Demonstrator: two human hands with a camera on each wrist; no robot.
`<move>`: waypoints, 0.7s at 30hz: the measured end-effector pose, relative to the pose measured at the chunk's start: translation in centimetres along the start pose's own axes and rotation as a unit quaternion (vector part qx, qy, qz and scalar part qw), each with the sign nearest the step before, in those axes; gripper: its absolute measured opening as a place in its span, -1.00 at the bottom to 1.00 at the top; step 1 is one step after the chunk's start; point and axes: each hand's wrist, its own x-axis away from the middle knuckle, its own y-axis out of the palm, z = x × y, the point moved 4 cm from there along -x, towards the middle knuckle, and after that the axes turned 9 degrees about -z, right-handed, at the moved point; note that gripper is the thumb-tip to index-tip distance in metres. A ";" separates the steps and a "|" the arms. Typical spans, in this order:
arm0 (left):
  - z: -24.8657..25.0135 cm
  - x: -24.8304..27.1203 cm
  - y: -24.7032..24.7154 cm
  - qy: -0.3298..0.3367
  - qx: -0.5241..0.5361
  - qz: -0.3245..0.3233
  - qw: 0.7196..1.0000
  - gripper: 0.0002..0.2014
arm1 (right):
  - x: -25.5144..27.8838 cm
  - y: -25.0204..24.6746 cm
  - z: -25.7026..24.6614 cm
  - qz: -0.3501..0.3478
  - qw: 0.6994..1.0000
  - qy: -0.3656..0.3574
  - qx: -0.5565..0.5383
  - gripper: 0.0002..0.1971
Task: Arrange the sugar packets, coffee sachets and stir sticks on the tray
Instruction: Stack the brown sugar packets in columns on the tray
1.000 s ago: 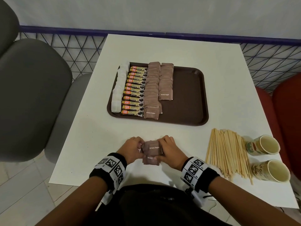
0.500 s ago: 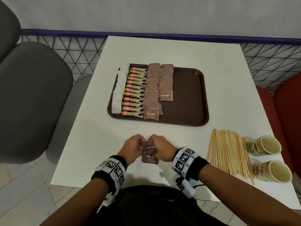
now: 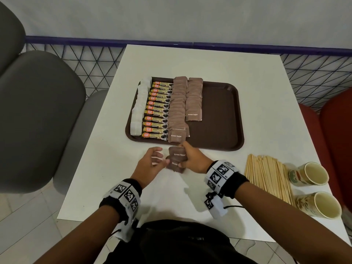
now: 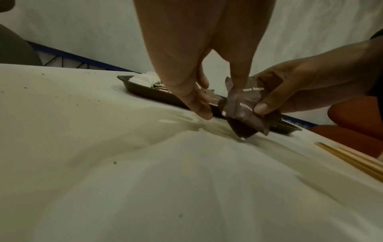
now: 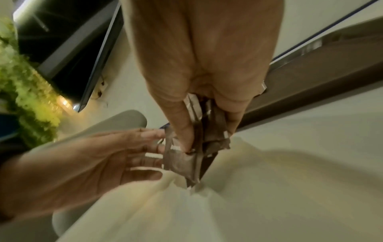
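Note:
My right hand (image 3: 187,159) grips a small stack of brown sugar packets (image 3: 176,158) upright just in front of the brown tray (image 3: 219,115); the stack (image 4: 244,108) has its lower corner near the table. My left hand (image 3: 152,162) is beside the stack, fingers loosely spread and holding nothing (image 5: 143,147). On the tray lie a column of white sugar packets (image 3: 140,109), a column of coffee sachets (image 3: 157,111) and two columns of brown sugar packets (image 3: 178,107). A pile of wooden stir sticks (image 3: 266,178) lies on the table to the right.
Two paper cups (image 3: 312,174) lie on their sides at the right table edge, beyond the sticks. The tray's right half is bare. A grey chair (image 3: 38,121) stands to the left, a red seat (image 3: 335,130) to the right, and a mesh railing (image 3: 76,60) behind.
Both hands held the brown packet stack near the table's front edge. The right hand has since carried it towards the tray, and the left hand has let go and opened.

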 end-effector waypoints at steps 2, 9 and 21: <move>0.5 -0.4 -0.5 -0.017 0.044 0.013 0.999 -0.57 | -0.3 -0.8 -0.5 0.005 0.993 -0.022 -0.115 -0.34; 3.8 -1.7 0.3 -0.092 0.294 -0.062 0.949 -0.39 | -0.6 -0.9 -3.1 -0.011 0.901 -0.081 -0.427 -0.42; 6.0 -2.2 0.6 -0.102 0.447 -0.161 0.874 -0.61 | -0.3 -2.0 -2.6 0.132 0.981 -0.057 -0.130 -0.50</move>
